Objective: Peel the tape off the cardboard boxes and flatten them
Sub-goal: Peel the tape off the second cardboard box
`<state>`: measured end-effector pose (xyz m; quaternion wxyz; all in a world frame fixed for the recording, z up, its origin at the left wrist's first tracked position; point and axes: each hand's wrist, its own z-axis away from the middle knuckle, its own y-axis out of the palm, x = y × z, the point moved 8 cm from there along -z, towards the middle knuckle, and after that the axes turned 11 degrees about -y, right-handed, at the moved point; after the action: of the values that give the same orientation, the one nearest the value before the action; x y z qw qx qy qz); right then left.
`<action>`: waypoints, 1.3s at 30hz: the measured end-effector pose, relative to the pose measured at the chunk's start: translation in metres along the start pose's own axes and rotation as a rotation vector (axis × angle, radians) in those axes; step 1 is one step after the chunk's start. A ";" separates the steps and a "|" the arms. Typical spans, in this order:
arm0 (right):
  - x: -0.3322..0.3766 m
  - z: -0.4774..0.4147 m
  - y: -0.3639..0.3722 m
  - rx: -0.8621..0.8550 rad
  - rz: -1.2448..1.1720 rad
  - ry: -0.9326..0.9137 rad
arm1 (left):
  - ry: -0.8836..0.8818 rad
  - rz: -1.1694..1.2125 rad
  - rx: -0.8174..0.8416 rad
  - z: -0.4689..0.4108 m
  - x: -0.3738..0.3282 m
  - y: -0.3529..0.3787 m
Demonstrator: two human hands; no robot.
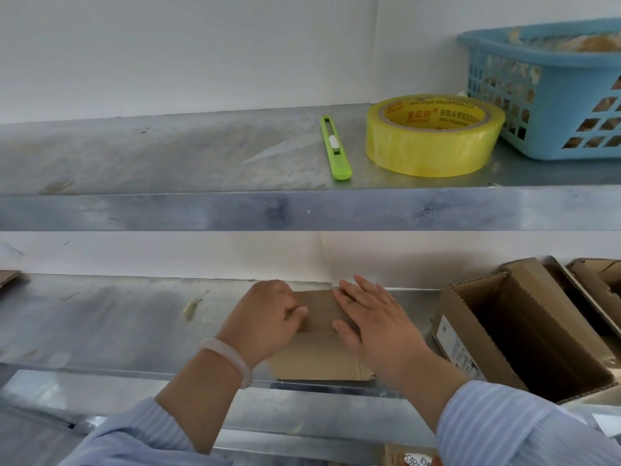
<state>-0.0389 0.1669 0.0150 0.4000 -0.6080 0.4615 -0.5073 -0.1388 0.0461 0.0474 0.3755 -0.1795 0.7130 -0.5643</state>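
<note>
A metal shelf [168, 156] ran across the upper half of the view against a white wall [168, 45]. On it lay 1 green utility knife [336, 148], pointing away from the front edge. Just to its right a roll of yellowish clear tape [433, 142] lay flat, with red print on its core. A blue plastic basket [551, 95] stood just beside the roll, tan contents showing through its slots. Below, a pale scrap [191, 307] lay on the steel table [100, 317].
</note>
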 end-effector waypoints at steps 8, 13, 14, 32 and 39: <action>0.013 0.001 0.001 0.024 0.091 -0.084 | -0.252 0.153 -0.036 0.005 0.025 0.003; 0.013 0.002 0.000 0.001 0.085 -0.061 | -0.306 0.265 -0.060 0.007 0.025 -0.003; 0.012 0.002 -0.001 0.000 0.079 -0.056 | -0.315 0.272 -0.090 0.008 0.027 -0.006; 0.014 0.003 0.000 -0.018 0.077 -0.029 | -0.265 0.042 -0.046 0.012 0.047 -0.007; 0.009 0.004 0.000 -0.020 0.052 -0.003 | -0.471 0.287 -0.147 0.011 0.073 -0.013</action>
<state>-0.0343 0.1578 0.0167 0.4078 -0.6005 0.4816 -0.4911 -0.1809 -0.0148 0.0342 0.5927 -0.2298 0.6633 -0.3949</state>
